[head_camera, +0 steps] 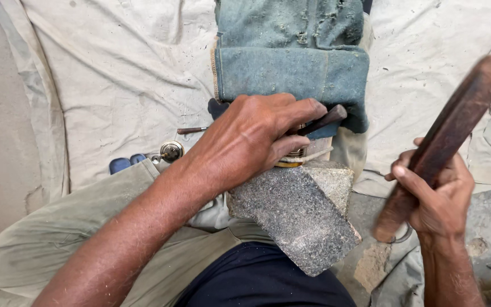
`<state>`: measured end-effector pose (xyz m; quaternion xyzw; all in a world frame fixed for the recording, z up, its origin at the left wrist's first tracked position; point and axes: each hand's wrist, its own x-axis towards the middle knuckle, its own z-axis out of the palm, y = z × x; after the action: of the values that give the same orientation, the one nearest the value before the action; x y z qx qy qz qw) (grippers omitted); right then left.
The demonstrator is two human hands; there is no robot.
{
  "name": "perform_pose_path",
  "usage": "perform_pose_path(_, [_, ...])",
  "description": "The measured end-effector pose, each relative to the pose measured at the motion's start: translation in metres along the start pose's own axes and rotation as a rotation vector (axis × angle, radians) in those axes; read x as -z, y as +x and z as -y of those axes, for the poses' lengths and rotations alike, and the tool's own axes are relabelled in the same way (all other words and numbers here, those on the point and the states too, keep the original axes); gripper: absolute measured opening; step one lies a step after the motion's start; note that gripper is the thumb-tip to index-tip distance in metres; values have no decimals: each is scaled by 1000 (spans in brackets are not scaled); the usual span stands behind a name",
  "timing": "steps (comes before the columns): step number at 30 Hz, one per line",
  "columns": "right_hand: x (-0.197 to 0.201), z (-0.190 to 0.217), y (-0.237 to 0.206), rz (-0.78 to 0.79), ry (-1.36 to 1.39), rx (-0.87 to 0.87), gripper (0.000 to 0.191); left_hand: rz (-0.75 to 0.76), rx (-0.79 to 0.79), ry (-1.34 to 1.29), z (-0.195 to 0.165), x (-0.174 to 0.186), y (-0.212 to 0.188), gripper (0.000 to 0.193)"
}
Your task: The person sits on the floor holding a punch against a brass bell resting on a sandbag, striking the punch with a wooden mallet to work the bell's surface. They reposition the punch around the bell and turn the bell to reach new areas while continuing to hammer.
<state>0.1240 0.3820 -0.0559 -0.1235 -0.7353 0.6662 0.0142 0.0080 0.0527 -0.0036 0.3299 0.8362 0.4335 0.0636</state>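
My left hand (251,139) grips a thin dark punch-like tool (324,120) and presses a small round brass-coloured piece (294,157) onto the far edge of a grey stone block (296,213) wedged against my lap. My right hand (436,196) is closed around a long dark wooden mallet-like stick (447,133), raised and tilted up to the right, clear of the block. Most of the brass piece is hidden under my left fingers.
A folded blue-green denim cloth (291,62) lies beyond the block on a pale canvas sheet (115,74). A small round metal part (171,150), a thin metal rod (191,130) and a blue object (121,164) lie left of my wrist. Bare ground shows at lower right.
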Motion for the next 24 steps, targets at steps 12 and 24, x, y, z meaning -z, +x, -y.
perform_pose_path(12, [-41, 62, -23, 5, -579, -44, 19, 107, -130, -49, 13, 3, 7, 43])
perform_pose_path(24, [-30, 34, -38, -26, -860, 307, 20, 144, -249, -1, 17, 13, 13, 27])
